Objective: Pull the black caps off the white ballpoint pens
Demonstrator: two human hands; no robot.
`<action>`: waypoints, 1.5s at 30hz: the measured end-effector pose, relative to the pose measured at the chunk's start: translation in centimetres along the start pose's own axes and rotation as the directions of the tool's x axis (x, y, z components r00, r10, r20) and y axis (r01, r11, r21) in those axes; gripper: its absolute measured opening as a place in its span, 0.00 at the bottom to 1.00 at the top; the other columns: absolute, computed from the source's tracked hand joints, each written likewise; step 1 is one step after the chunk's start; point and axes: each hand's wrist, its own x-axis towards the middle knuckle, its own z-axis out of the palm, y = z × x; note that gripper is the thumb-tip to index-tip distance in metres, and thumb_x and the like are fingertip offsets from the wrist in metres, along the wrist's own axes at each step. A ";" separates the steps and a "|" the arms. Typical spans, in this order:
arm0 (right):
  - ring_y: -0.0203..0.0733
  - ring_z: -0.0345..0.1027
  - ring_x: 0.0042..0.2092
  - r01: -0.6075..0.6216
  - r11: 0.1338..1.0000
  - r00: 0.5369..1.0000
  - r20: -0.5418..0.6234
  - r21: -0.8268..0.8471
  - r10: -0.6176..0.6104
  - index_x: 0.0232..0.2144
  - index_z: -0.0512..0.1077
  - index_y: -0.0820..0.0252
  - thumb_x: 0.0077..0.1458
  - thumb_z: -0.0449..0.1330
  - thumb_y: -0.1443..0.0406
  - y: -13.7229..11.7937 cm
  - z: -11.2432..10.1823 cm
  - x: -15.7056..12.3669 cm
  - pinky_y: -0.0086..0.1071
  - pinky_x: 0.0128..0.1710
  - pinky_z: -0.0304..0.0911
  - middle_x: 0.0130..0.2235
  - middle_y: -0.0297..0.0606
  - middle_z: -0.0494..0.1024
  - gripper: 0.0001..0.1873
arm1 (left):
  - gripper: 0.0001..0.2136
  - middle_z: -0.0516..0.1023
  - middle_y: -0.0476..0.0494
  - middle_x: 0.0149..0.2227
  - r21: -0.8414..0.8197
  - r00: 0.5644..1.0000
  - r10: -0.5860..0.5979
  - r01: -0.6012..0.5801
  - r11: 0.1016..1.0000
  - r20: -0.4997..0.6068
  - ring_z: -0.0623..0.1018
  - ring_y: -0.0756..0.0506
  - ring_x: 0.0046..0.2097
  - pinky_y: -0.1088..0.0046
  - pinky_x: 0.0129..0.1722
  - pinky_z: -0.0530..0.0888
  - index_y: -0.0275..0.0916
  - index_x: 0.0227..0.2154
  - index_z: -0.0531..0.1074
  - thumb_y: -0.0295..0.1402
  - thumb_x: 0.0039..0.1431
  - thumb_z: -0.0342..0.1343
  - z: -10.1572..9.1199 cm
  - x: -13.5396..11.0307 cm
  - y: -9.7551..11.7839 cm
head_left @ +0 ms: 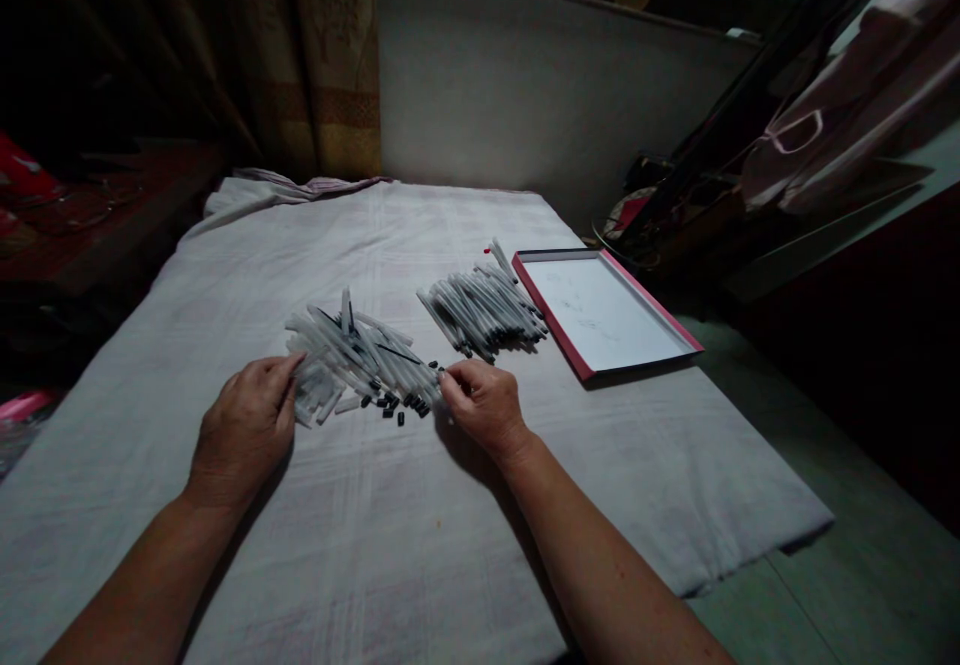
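A loose heap of white pen barrels [352, 350] lies on a pale cloth [390, 505]. Small black caps [394, 405] are scattered along the heap's near edge. My left hand [247, 425] rests palm down at the heap's left end, its fingertips touching the barrels. My right hand [484, 400] sits at the heap's right end, fingers pinched together at a small black piece by the barrels. A second, tidier bundle of pens [484, 310] lies farther back to the right.
A shallow red-edged tray with a white bottom [611, 315] lies right of the bundle, near the cloth's right edge. Curtains [330, 55] and a grey wall stand behind. Dark clutter and hanging cloth fill the right side; the floor drops off at the right.
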 end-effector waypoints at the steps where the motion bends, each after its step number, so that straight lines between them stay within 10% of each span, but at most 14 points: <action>1: 0.38 0.72 0.30 0.021 0.997 0.999 0.031 -0.071 -0.019 0.23 0.75 0.58 0.58 0.57 0.63 -0.2 0.2 -0.1 0.29 0.33 0.60 0.27 0.38 0.81 0.13 | 0.20 0.78 0.36 0.44 -0.001 1.000 -0.002 0.002 1.000 0.006 0.77 0.37 0.44 0.60 0.44 0.74 0.38 0.53 0.72 0.37 0.68 0.39 0.2 -0.1 0.1; 10: 0.43 0.74 0.36 0.060 0.951 0.982 0.187 -0.304 -0.002 0.30 0.77 0.59 0.60 0.62 0.58 -1.5 0.7 0.2 0.32 0.36 0.61 0.32 0.39 0.81 0.11 | 0.22 0.75 0.36 0.50 -0.017 0.998 -0.062 0.062 0.998 0.026 0.74 0.35 0.50 0.54 0.52 0.71 0.42 0.54 0.71 0.46 0.67 0.42 0.1 0.2 0.5; 17: 0.55 0.59 0.64 0.286 0.925 0.927 0.318 -0.249 -0.200 0.61 0.68 0.58 0.63 0.60 0.55 -2.4 2.2 0.6 0.47 0.62 0.54 0.64 0.50 0.69 0.27 | 0.32 0.65 0.28 0.64 -0.095 0.986 -0.103 0.116 0.989 0.133 0.65 0.30 0.65 0.45 0.63 0.62 0.34 0.62 0.64 0.52 0.65 0.40 2.4 -0.5 0.1; 25: 0.52 0.52 0.69 0.270 0.904 0.867 0.493 -0.332 -0.078 0.66 0.62 0.52 0.70 0.50 0.55 -2.6 5.3 4.0 0.52 0.64 0.51 0.70 0.46 0.59 0.25 | 0.33 0.66 0.28 0.64 -0.172 0.986 -0.064 0.091 0.981 0.155 0.65 0.32 0.66 0.50 0.65 0.63 0.33 0.62 0.64 0.54 0.63 0.42 3.0 -0.7 -0.2; 36: 0.51 0.57 0.66 0.269 0.917 0.906 0.401 -0.294 -0.136 0.62 0.68 0.54 0.68 0.54 0.57 -2.0 6.6 7.0 0.49 0.64 0.52 0.66 0.44 0.66 0.23 | 0.31 0.60 0.31 0.68 -0.215 0.996 -0.012 0.032 0.976 0.093 0.61 0.33 0.68 0.49 0.66 0.62 0.38 0.63 0.61 0.51 0.63 0.49 3.0 -0.9 -0.2; 45: 0.46 0.74 0.48 0.022 0.942 0.991 0.133 -0.335 0.024 0.46 0.79 0.59 0.63 0.56 0.68 0.8 0.8 4.1 0.36 0.50 0.65 0.47 0.44 0.82 0.14 | 0.29 0.68 0.34 0.64 -0.226 0.994 0.012 0.012 0.974 0.106 0.67 0.35 0.65 0.52 0.64 0.65 0.39 0.61 0.65 0.52 0.64 0.46 2.9 -0.6 -0.3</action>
